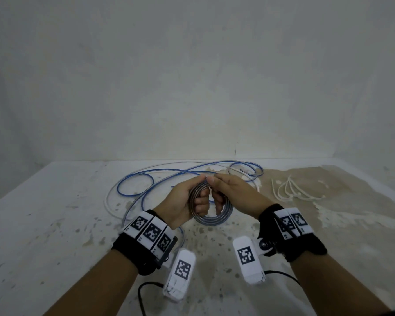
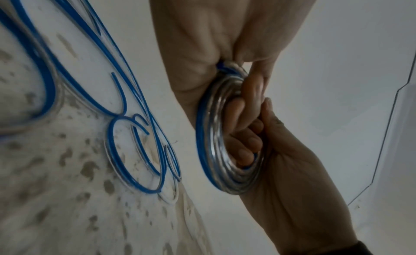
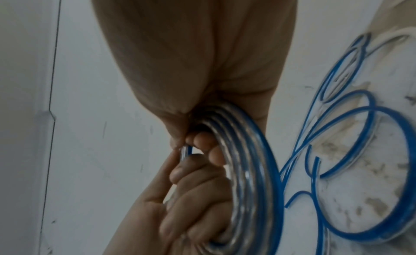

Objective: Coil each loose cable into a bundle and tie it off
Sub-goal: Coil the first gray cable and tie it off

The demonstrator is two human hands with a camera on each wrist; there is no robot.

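Note:
A clear cable with a blue stripe is wound into a small coil that hangs between both hands above the table. My left hand grips the coil's left side, its fingers curled through the ring. My right hand pinches the cable at the top of the coil, thumb against the left thumb, with its other fingers curled inside the ring. The rest of the cable lies in loose loops on the table beyond the hands.
Several white zip ties lie in a heap on the table to the right of the hands. The stained white table ends at a plain wall behind the cable.

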